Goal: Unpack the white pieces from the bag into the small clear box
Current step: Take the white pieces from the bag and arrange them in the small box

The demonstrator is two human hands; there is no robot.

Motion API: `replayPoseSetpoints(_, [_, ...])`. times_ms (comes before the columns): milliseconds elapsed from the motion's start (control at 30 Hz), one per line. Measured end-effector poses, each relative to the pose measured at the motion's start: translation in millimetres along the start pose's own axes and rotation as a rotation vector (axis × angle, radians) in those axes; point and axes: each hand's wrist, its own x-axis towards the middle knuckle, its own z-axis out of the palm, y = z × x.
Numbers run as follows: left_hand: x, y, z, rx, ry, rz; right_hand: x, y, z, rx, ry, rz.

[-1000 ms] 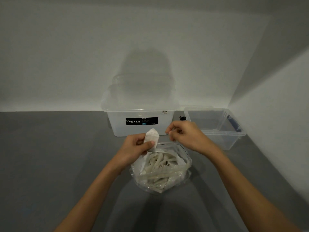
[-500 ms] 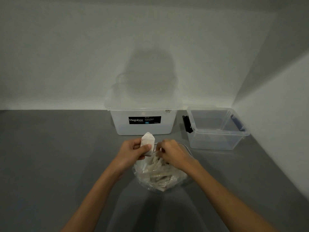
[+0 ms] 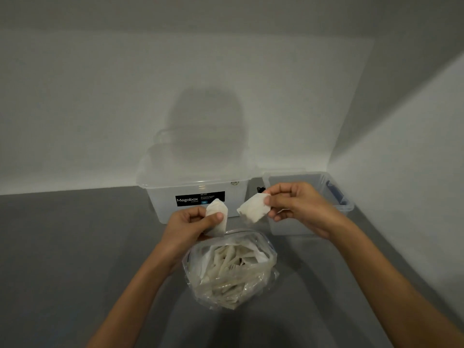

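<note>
A clear plastic bag (image 3: 229,275) stands open on the grey floor, holding several white pieces. Just above its left rim, my left hand (image 3: 185,226) pinches one white piece (image 3: 218,218). My right hand (image 3: 300,208) holds a second white piece (image 3: 253,209) by its corner, above the bag and in front of the small clear box (image 3: 347,205). The small box sits open at the back right, partly hidden behind my right hand.
A larger translucent box (image 3: 195,194) with a black Megabox label stands against the back wall, left of the small box. A dark latch (image 3: 260,189) shows between the two boxes. White walls close in behind and on the right.
My right hand dipped into the bag, then came up to the right holding a second white piece. My left hand kept its piece in about the same spot.
</note>
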Motion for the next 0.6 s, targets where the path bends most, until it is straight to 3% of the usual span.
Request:
replayPoseSetpoints(200, [31, 30, 55, -0.094, -0.185, -0.018, -2, -20, -59, -0.068, 0.105, -0.036])
replayPoseSetpoints(400, [83, 48, 127, -0.005, -0.291, 0.009, 21, -23, -134, -0.173, 0.223, -0.028])
replayPoseSetpoints(500, [113, 48, 159, 0.058, -0.309, 0.023, 43, -15, -165, -0.298, 0.244, 0.008])
replayPoseSetpoints(600, [143, 39, 187, 0.15, -0.218, 0.037, 71, -1, -187, -0.45, 0.221, 0.037])
